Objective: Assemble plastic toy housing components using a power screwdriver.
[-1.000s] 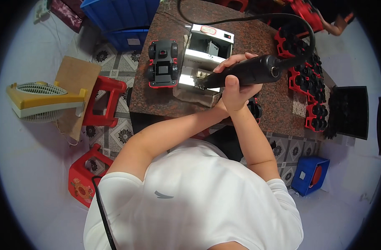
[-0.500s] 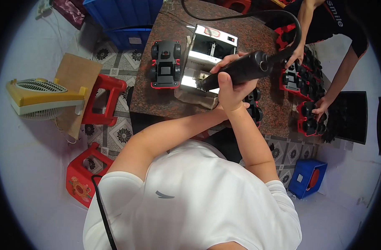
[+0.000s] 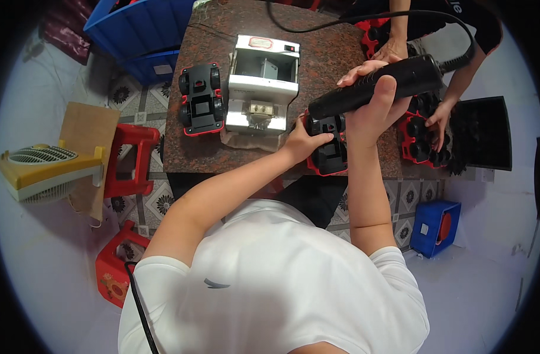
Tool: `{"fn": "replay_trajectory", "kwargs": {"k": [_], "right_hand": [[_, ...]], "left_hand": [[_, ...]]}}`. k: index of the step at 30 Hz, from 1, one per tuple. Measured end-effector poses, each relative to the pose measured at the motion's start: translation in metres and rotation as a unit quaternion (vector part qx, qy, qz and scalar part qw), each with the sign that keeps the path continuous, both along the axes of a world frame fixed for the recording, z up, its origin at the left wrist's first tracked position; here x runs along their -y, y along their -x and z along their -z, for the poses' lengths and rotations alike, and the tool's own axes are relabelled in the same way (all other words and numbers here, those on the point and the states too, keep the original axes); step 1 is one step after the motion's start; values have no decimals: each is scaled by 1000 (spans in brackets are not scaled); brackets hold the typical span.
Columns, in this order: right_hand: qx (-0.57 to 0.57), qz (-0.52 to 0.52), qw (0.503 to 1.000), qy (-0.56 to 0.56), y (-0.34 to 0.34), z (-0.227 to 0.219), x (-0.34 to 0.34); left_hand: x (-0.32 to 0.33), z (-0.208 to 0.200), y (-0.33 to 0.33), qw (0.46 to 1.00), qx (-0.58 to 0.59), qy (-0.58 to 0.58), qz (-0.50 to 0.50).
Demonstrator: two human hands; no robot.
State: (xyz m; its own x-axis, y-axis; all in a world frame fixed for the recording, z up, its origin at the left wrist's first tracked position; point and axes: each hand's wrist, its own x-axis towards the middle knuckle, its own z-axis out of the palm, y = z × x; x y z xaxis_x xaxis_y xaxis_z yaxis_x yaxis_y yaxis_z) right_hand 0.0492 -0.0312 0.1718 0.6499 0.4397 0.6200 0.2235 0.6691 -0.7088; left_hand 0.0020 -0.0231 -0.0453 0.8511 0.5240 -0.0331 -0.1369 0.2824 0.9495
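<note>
Front table edge sits right under the near end of the toy-car chassis (image 3: 329,154); narrow strip of granite tabletop (image 3: 326,59) between it and the white screw feeder (image 3: 264,85), wider stretch behind. Chassis: wheels up, black underside, red rim. Left hand (image 3: 301,143) grips its left side, thumb on top. Right hand (image 3: 365,121) wrapped round black electric screwdriver (image 3: 349,97), nose over far-left corner; can't tell bit contact. A second ago nose was at feeder.

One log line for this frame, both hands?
left hand: holding toy car | right hand: gripping black corded tool | white machine: left of car
</note>
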Motion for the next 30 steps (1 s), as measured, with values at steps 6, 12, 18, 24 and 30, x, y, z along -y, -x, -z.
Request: {"fn": "replay_trajectory", "kwargs": {"k": [6,12,18,24,30], "right_hand": [[4,-41,999,-9,30,31,-7],[101,-52,993,22,49,60,-24],[100,-71,992,9,56,63,-29],[143,-66,987,30,56,65,-27],[123,-73,988,52,54,63,-32]], "left_hand": [[3,-14,-4,999,12,41,19],[3,-18,-7,999,10,27,26],[6,-19,-1,999,13,24,36],[-1,-21,3,998,16,27,49],[-9,-21,8,997,17,29,70]]}}
